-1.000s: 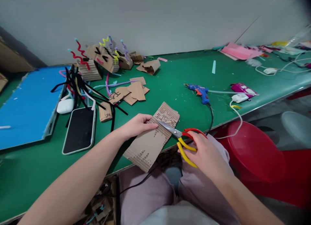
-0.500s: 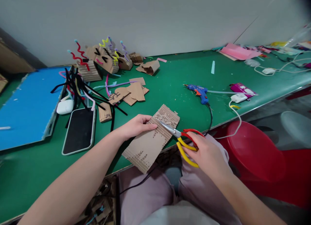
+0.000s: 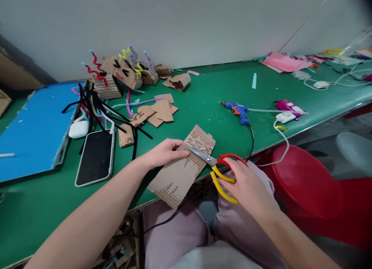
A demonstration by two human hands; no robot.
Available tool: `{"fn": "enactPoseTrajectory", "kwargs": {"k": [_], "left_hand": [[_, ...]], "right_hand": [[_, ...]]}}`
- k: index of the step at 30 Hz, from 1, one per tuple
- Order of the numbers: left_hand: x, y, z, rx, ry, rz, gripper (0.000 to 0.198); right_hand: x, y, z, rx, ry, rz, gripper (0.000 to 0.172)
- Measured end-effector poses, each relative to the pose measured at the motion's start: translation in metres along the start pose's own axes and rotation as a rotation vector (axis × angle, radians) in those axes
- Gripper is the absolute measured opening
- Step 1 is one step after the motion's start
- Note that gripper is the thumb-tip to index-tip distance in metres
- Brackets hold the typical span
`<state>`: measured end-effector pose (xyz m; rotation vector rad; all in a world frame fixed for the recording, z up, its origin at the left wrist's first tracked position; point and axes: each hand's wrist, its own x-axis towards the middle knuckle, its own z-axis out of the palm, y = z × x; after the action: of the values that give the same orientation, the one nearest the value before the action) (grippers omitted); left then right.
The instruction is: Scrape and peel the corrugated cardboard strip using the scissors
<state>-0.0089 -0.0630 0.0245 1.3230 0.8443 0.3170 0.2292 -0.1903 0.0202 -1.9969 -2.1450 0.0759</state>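
Note:
A piece of corrugated cardboard [image 3: 177, 176], partly stripped to bare ridges, is tilted over the front edge of the green table. My left hand [image 3: 168, 151] pinches its left edge, thumb on top and fingers mostly hidden beneath. In my right hand [image 3: 244, 180] is a pair of scissors [image 3: 212, 160] with one red and one yellow handle. Their blades lie across the ridged upper part of the cardboard, tips close to my left thumb. Whether the blades are cutting through or resting on top, I cannot tell. Several cardboard scraps [image 3: 162, 110] lie beyond my left hand.
A blue glue gun [image 3: 238, 111] lies right of the cardboard, its cord running off the front edge. Left are a phone [image 3: 95, 157], a white earphone case [image 3: 78, 129], black pipe cleaners [image 3: 90, 102] and a blue board [image 3: 35, 133]. A red stool [image 3: 306, 180] stands at right.
The scissor blades have come closer together, and the handles have shifted slightly. My left hand and the cardboard have moved very slightly, with both still held.

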Motion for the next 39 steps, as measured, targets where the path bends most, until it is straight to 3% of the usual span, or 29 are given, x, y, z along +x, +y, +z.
{"fn": "enactPoseTrajectory", "kwargs": {"k": [9,26,30,35,39], "left_hand": [[0.000,0.000,0.001,0.008,-0.009,0.015,0.036],[0.001,0.000,0.001,0.002,-0.013,0.026,0.031],[0.000,0.002,0.000,-0.019,-0.032,0.008,0.032],[-0.001,0.004,0.000,-0.045,0.051,0.031,0.028],[0.000,0.003,0.000,-0.177,0.072,0.036,0.033]], "right_hand": [[0.002,-0.003,0.001,-0.026,0.083,-0.022,0.039],[0.012,-0.009,0.000,-0.014,0.101,0.056,0.034],[0.014,0.001,-0.001,0.054,0.085,0.159,0.040],[0.007,0.020,0.002,0.150,0.062,0.162,0.061],[-0.007,0.032,0.004,0.133,0.081,0.154,0.055]]}}
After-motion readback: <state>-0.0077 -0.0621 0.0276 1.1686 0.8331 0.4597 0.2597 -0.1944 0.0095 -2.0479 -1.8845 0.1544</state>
